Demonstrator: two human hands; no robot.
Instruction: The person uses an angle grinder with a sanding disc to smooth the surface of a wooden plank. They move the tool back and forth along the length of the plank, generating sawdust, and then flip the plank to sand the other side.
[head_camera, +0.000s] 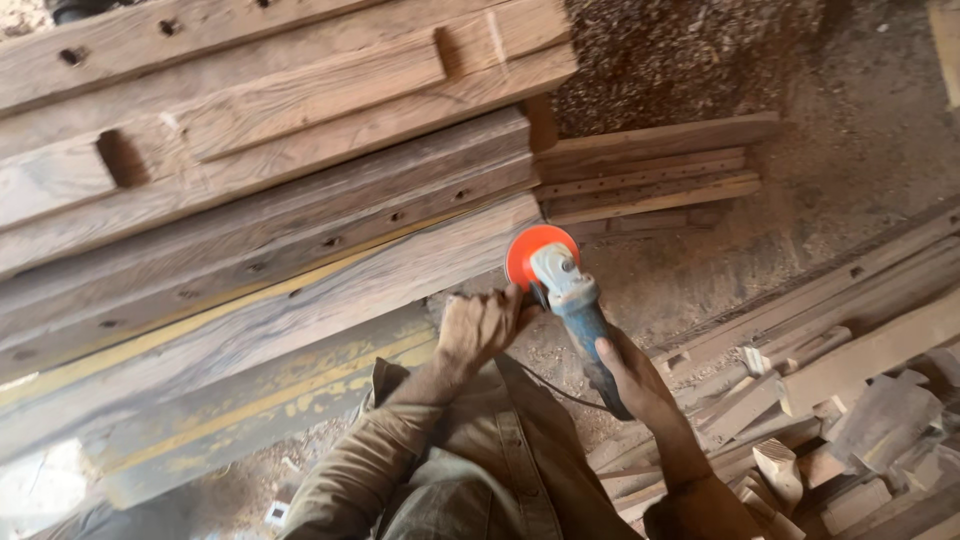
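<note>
Two hands hold an angle grinder at the end of a stack of wooden beams.

The right hand has its fingers wrapped around the blue body of the angle grinder. The left hand grips near the head with fingers curled together. The orange disc touches the end of the wooden beam.

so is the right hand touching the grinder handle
Touching. The head view shows the right hand wrapped around the blue handle of the grinder, fingers closed on it with no gap; the left hand steadies near the orange disc.
</note>
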